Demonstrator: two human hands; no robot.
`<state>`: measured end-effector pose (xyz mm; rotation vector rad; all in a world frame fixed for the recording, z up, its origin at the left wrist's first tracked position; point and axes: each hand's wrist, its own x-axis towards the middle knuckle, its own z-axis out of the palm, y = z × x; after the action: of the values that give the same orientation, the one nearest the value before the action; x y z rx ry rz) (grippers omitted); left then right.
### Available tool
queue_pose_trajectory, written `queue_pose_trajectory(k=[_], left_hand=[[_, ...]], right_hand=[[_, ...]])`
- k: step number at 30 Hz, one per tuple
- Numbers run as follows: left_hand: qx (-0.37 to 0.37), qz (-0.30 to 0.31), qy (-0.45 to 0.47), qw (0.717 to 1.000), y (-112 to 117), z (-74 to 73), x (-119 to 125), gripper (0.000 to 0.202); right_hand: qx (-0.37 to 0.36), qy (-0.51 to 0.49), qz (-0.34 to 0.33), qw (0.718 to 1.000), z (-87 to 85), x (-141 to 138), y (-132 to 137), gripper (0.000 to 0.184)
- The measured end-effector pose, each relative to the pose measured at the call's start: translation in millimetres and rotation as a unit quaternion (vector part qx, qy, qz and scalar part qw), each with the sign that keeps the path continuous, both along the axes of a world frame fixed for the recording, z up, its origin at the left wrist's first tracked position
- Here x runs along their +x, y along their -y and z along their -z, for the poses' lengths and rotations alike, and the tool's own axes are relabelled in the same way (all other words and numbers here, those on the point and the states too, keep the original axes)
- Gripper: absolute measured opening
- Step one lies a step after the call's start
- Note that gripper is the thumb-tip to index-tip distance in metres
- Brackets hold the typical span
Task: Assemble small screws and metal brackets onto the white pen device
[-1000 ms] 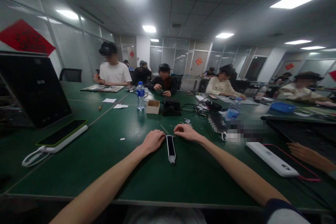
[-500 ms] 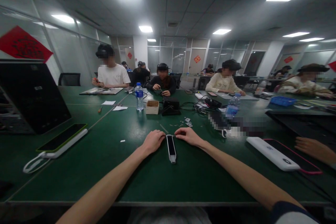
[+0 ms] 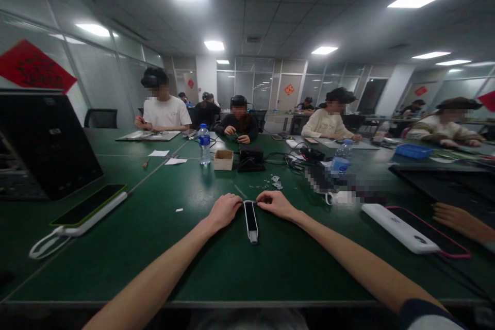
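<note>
Green table point(image 3: 216, 268): the device point(image 3: 251, 220) lies with its long axis near 12–6 o'clock, at 4 o'clock from the left hand point(image 3: 226, 210), 8 from the right hand point(image 3: 276, 205), neither clearly nearer. Both hands curl beside its far end; grasp cannot be told.

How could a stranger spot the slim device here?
On the green table, find its near middle, where the person's left hand and right hand face each other. The slim device lies there, its far end between them. Unlike the chunky white block further right, it has a black face framed in white.
</note>
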<state>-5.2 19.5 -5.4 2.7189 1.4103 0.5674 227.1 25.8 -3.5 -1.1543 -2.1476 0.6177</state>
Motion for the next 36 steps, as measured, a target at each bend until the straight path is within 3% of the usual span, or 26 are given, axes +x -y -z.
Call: queue_pose_trajectory(k=[8,21,29,36], left_hand=[[0.001,0.006,0.008,1.000,-0.7,1.6,-0.5,0.024],[-0.005,0.001,0.006,1.000,-2.0,1.6,-0.2,0.023],[-0.028,-0.008,0.032,0.999,-4.0,3.3,-1.7,0.023],[-0.033,0.007,0.087,0.996,-4.6,2.6,-2.7,0.024]], right_hand=[[0.007,-0.017,0.002,1.000,2.5,-0.5,0.2,0.018],[-0.191,-0.088,0.035,0.977,-4.0,-5.1,-11.3,0.014],[-0.341,-0.233,0.035,0.910,3.6,-7.8,-20.5,0.006],[-0.417,-0.333,0.004,0.846,-3.9,-9.2,-10.8,0.009]])
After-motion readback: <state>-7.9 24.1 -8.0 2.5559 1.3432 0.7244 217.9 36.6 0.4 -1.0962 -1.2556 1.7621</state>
